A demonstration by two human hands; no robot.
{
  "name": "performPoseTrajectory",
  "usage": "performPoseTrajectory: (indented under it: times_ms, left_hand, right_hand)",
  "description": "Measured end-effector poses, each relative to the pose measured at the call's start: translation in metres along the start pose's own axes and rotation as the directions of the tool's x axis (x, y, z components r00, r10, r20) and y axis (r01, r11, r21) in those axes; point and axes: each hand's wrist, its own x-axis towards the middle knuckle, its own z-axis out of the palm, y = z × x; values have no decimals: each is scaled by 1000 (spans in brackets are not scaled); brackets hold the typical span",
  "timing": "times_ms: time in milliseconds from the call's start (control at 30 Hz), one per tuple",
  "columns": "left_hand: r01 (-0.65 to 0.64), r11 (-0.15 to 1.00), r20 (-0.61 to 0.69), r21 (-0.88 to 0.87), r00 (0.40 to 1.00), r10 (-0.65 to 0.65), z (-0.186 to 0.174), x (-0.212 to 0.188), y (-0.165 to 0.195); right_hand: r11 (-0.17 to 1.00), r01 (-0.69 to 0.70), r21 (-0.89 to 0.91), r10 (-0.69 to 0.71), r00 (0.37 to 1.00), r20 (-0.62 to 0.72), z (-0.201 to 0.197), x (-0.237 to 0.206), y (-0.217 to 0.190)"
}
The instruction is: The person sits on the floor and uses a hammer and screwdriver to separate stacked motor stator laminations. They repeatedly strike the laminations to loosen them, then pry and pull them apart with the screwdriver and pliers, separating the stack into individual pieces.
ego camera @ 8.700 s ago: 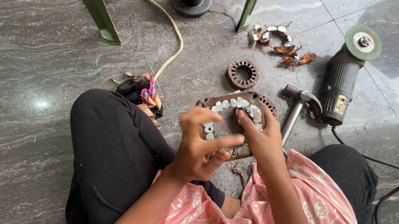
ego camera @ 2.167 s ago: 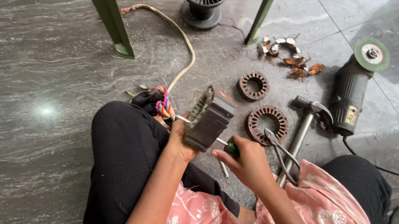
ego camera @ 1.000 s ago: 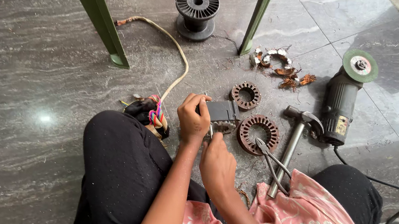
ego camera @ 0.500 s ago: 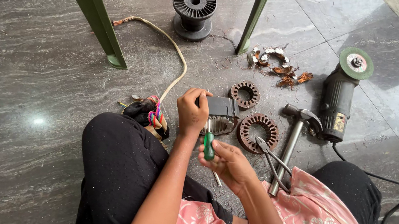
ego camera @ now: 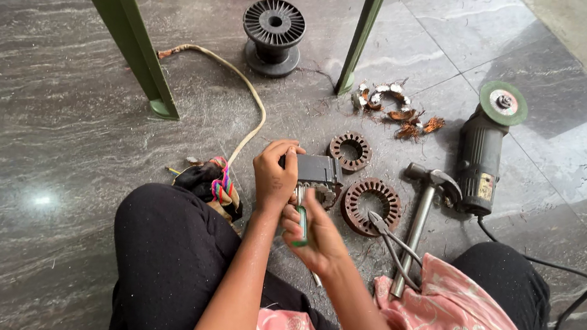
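Observation:
I sit on a grey stone floor. My left hand (ego camera: pixel 273 177) grips a small dark box-shaped motor part (ego camera: pixel 316 169) and holds it just above the floor. My right hand (ego camera: pixel 315 235) is closed around a green-handled screwdriver (ego camera: pixel 300 221), its tip pointing up at the underside of the part. Two rusty ring-shaped stator cores lie to the right, a smaller one (ego camera: pixel 351 151) and a larger one (ego camera: pixel 373 205).
A hammer (ego camera: pixel 421 209), pliers (ego camera: pixel 392 239) and an angle grinder (ego camera: pixel 485 154) with its cable lie on the right. A black wire spool (ego camera: pixel 273 34), copper scraps (ego camera: pixel 399 111), green metal legs (ego camera: pixel 124 35) and a beige cord (ego camera: pixel 242 100) with coloured wires are further out.
Earlier both hands worked on the wound stator on the floor. My left hand then lifted the box-shaped part, and my right hand brought the screwdriver up to it.

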Motion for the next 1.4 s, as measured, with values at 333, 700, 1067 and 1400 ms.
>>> performPoseTrajectory:
  times_ms: [333, 700, 1067, 1400]
  left_hand:
    - [81, 995, -94, 61, 993, -75, 15, 4, -16]
    - [173, 983, -51, 55, 984, -170, 25, 11, -12]
    - [89, 993, -56, 81, 995, -85, 26, 14, -13]
    - [146, 987, 26, 70, 989, -148, 41, 10, -13]
  right_hand:
    - [-170, 59, -984, -711, 684, 164, 5, 36, 11]
    - [999, 46, 18, -48, 995, 85, 10, 15, 0]
    - [924, 80, -374, -146, 978, -149, 33, -15, 3]
    - [863, -103, 495, -60, 951, 303, 5, -9, 16]
